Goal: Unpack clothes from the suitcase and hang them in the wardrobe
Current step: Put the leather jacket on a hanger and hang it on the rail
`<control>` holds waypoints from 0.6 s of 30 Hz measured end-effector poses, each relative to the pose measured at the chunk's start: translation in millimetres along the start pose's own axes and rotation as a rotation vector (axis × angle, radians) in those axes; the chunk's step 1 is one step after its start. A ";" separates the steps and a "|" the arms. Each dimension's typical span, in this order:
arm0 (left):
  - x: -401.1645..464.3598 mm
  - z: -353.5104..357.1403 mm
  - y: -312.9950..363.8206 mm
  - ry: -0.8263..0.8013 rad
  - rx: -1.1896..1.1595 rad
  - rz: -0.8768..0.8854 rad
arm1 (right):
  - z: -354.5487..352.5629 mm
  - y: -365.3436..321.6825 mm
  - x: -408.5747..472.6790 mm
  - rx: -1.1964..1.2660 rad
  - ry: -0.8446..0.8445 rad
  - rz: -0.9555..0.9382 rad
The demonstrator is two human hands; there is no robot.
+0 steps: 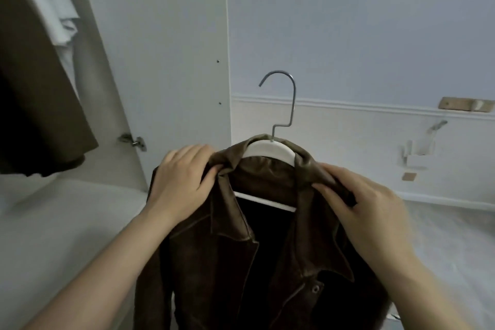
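Brown leather jacket [241, 249] on white hanger [267, 149], a shoulder gripped in your left hand [179, 177] and right hand [367, 201]; hook upright, wardrobe [150, 35] to your left.

This is a bedroom or dressing corner of a home. An open white wardrobe [150, 35] stands on the left, its door hinge [133, 140] showing, with a brown garment [34, 94] and a pale shirt [51, 0] already hanging inside. Behind it runs a plain pale wall [361, 21] with a white moulded rail [361, 107] and skirting down by the light floor [442, 236].
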State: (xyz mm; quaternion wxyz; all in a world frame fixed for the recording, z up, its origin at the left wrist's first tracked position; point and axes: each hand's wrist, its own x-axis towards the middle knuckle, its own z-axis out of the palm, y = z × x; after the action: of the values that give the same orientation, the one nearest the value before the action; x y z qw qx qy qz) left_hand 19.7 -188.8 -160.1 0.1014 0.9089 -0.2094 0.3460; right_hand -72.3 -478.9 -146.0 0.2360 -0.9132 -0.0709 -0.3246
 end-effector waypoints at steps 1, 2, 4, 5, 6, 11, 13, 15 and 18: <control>-3.1 -4.6 -10.0 0.013 0.021 -0.023 | 6.5 -9.1 3.2 0.009 -0.015 -0.024; -7.2 -11.4 -23.4 0.030 0.052 -0.054 | 16.3 -20.2 9.8 0.028 -0.036 -0.048; -12.9 -20.8 -42.8 0.063 0.108 -0.093 | 31.7 -34.4 19.2 0.077 -0.077 -0.088; -15.0 -27.0 -54.3 0.077 0.132 -0.114 | 41.5 -41.1 27.1 0.117 -0.104 -0.106; -16.4 -30.7 -60.2 0.086 0.141 -0.128 | 47.2 -43.8 30.8 0.160 -0.121 -0.107; -20.5 -49.4 -112.3 0.174 0.241 -0.247 | 94.7 -70.8 81.3 0.346 -0.153 -0.218; -17.8 -54.2 -129.4 0.193 0.270 -0.280 | 109.6 -80.7 100.5 0.406 -0.182 -0.279; -15.4 -58.5 -147.5 0.188 0.300 -0.328 | 125.7 -90.9 123.0 0.471 -0.222 -0.336; -11.2 -69.5 -175.4 0.176 0.377 -0.384 | 150.7 -109.9 162.1 0.595 -0.358 -0.385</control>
State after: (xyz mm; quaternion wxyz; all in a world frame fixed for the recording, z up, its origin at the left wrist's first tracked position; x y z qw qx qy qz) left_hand 50.5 -6.0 -123.1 0.0122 0.9012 0.0444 0.4310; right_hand 107.3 -314.2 -104.3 0.4090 -0.8171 -0.3716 -0.1641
